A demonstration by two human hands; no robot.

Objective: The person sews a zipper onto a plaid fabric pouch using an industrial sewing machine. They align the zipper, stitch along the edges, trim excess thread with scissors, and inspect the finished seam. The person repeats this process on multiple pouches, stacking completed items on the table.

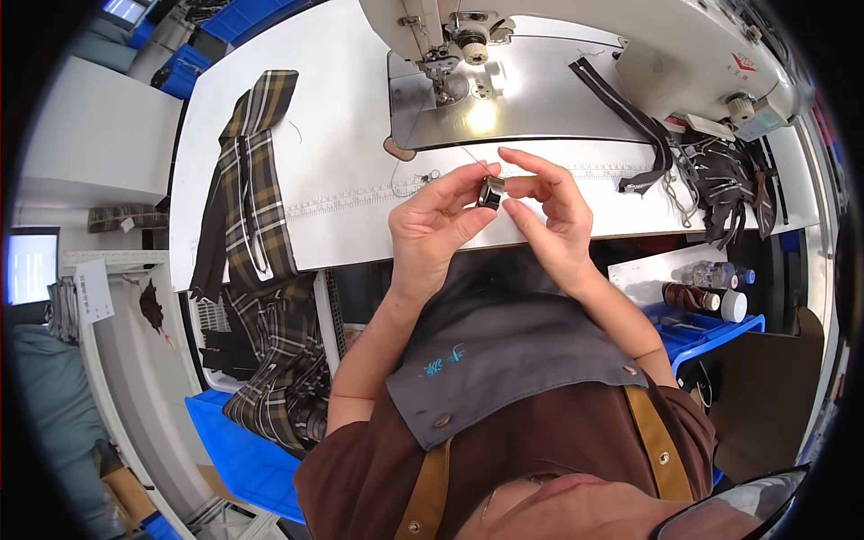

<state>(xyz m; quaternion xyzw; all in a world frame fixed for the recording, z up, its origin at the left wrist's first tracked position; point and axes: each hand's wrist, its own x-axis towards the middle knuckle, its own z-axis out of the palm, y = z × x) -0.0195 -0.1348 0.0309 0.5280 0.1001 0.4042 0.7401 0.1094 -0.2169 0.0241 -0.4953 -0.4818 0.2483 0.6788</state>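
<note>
One small metal bobbin case (490, 193) sits pinched between my left fingers (468, 223), near the white surface's (342, 135) front edge; my right fingers (544, 167) curl, parted, beside it, touching or not I can't tell.

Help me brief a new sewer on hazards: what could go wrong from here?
The left hand pinches the bobbin case by the fingertips near the table's front edge, so it might slip and drop. The loose thread rising from the case could snag or tangle. The black zipper lies partly over the sewing machine's metal bed, where a sleeve or fabric might catch and drag it.
</note>
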